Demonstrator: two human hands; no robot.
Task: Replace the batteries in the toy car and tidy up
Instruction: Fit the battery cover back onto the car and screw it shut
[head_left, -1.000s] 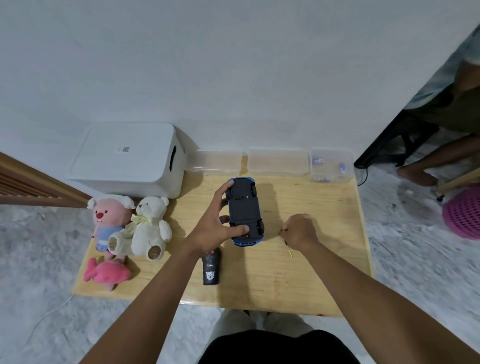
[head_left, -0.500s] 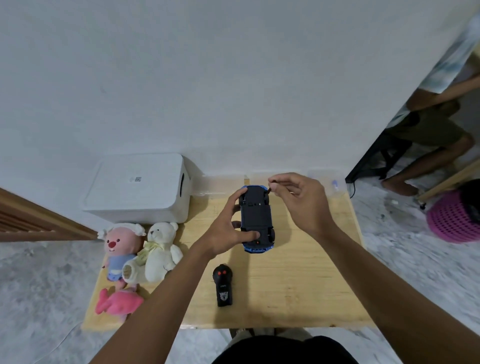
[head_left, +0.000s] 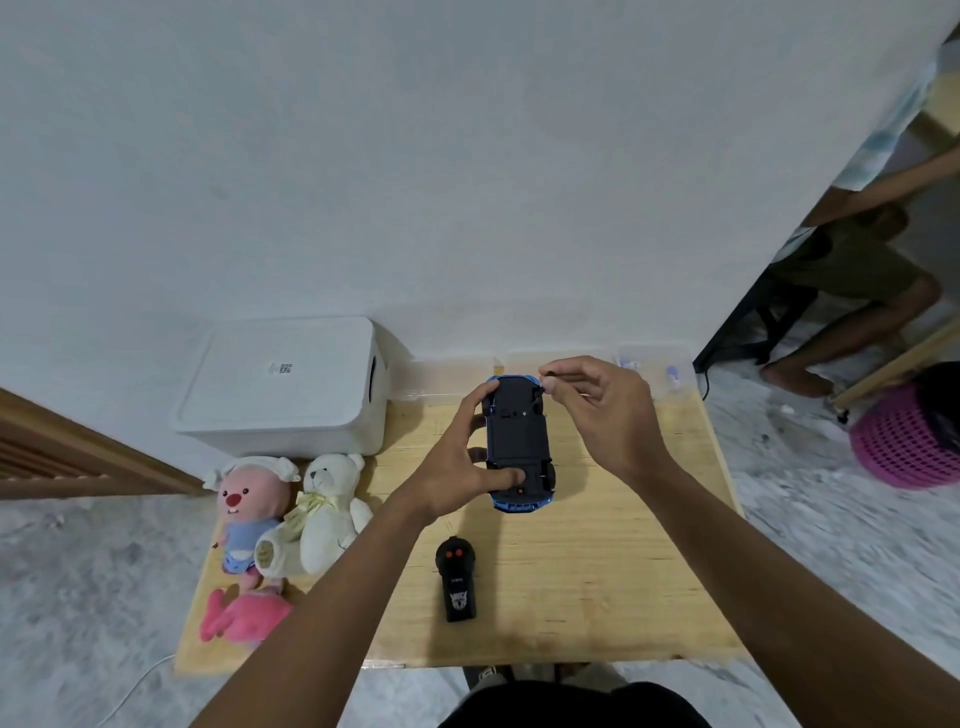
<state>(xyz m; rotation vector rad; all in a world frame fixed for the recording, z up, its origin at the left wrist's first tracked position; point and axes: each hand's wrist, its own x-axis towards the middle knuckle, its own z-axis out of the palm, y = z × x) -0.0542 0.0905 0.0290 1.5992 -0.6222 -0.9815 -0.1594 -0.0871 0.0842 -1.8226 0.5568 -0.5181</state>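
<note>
A blue toy car (head_left: 519, 436) lies upside down on the wooden table (head_left: 623, 571), its black underside facing up. My left hand (head_left: 457, 467) grips it from the left, with the thumb on the near end and fingers at the far end. My right hand (head_left: 608, 415) hovers over the car's far right corner and pinches a thin dark tool (head_left: 551, 374), which looks like a small screwdriver; its tip is hidden. A black remote control (head_left: 456, 577) with two red buttons lies near the table's front edge.
A white lidded box (head_left: 280, 384) stands at the back left. Three plush toys (head_left: 291, 514) lie along the left edge. Clear plastic containers (head_left: 670, 371) line the wall, the right one holding small items. A seated person (head_left: 857, 275) and a pink basket (head_left: 909, 441) are at the right.
My right hand lifted the thin tool from the table and carried it to the car's far right corner. My left hand has kept its hold on the car.
</note>
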